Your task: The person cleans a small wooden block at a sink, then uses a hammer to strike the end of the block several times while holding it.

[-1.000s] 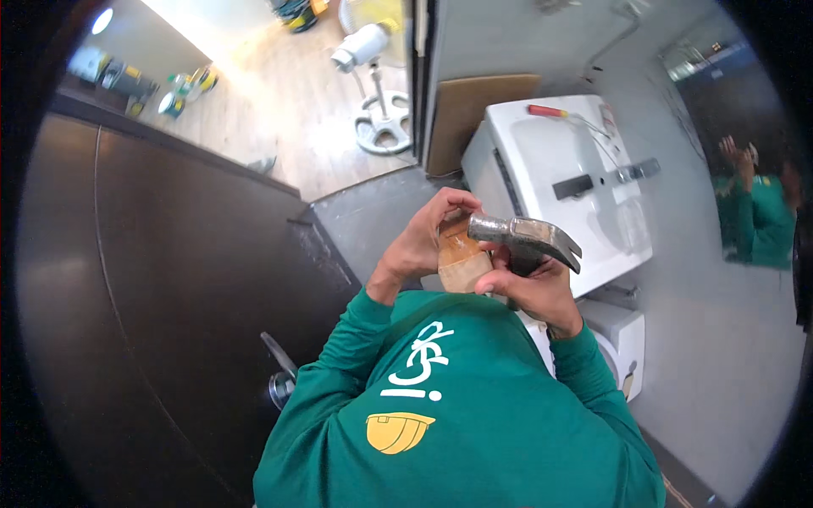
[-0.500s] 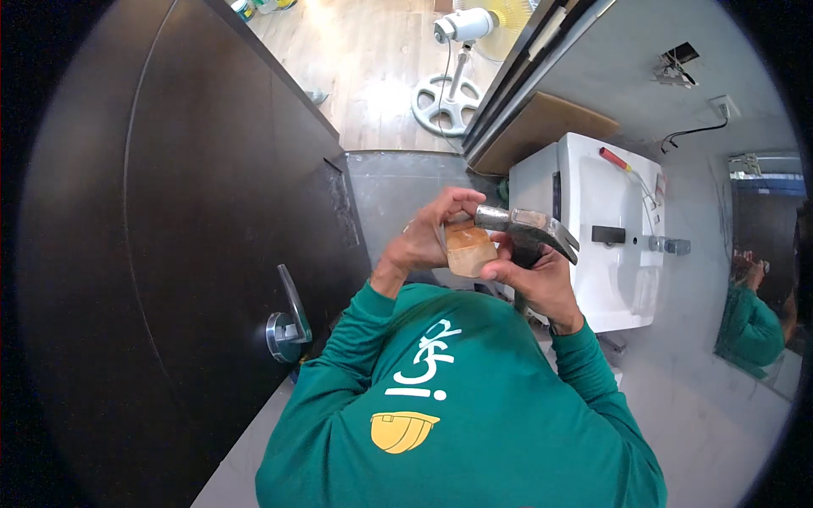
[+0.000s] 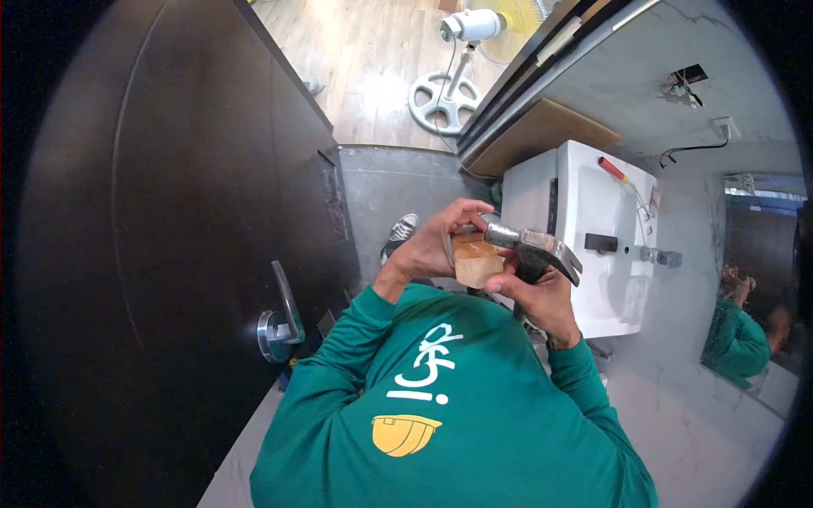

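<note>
In front of my chest, my left hand (image 3: 426, 247) is closed around a small wooden block (image 3: 478, 269), its upper face browner than its pale end. A thin greyish edge shows between palm and block; what it is I cannot make out. My right hand (image 3: 544, 298) grips a claw hammer (image 3: 535, 245) close below its metal head, and its thumb touches the block's right side. The hammer's round face lies by my left fingertips, while the claw points right. Most of the handle is hidden.
To the left stands a dark door (image 3: 212, 212) with a metal lever handle (image 3: 286, 309). On the right, a white washbasin (image 3: 584, 288) carries a red-handled tool (image 3: 611, 168). A pedestal fan (image 3: 445, 102) stands beyond the doorway. A mirror (image 3: 762, 254) and loose wires (image 3: 694, 151) are on the wall.
Both hands, with the block and hammer, sit slightly lower in view. My view has shifted a little, and a black-and-white shoe now shows beside my left hand. The grip looks the same.
</note>
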`<control>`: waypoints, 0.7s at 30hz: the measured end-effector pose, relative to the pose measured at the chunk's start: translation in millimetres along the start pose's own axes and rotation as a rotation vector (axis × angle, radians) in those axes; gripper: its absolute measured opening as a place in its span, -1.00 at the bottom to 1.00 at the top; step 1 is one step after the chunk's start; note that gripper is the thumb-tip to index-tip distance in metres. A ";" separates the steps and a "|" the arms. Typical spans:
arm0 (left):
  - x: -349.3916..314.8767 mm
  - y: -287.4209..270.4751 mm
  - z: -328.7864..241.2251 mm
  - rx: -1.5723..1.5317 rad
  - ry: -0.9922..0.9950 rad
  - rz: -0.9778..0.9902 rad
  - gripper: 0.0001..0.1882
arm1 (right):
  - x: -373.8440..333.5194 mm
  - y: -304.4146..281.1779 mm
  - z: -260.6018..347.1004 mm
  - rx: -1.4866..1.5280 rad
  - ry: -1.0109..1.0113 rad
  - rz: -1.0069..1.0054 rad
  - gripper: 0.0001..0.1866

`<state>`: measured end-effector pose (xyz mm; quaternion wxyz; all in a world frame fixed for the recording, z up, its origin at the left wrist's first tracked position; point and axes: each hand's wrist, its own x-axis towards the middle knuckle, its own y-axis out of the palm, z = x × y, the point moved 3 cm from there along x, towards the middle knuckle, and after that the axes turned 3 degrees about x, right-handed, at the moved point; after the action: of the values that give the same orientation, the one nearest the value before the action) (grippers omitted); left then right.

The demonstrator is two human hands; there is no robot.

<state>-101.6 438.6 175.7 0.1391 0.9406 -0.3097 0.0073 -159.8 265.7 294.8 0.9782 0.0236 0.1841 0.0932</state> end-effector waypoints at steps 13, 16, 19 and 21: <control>-1.4 -1.8 0.5 -0.081 -0.059 -0.005 0.08 | 12.0 2.2 -2.1 0.051 0.078 0.019 -0.42; -1.3 -6.1 -1.7 -0.023 -0.032 0.001 0.09 | 16.3 2.8 0.6 0.073 0.078 0.034 -0.49; 2.2 -6.3 1.3 -0.055 -0.074 0.025 0.14 | 21.3 -2.4 0.9 0.012 0.008 0.034 -0.55; 2.9 -5.9 3.9 -0.098 -0.117 0.020 0.15 | 24.8 -3.1 4.1 0.004 -0.013 0.031 -0.57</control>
<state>-96.0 440.4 170.7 0.1666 0.9284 -0.3264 -0.0613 -135.1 267.3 289.5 0.9777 0.0292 0.1776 0.1080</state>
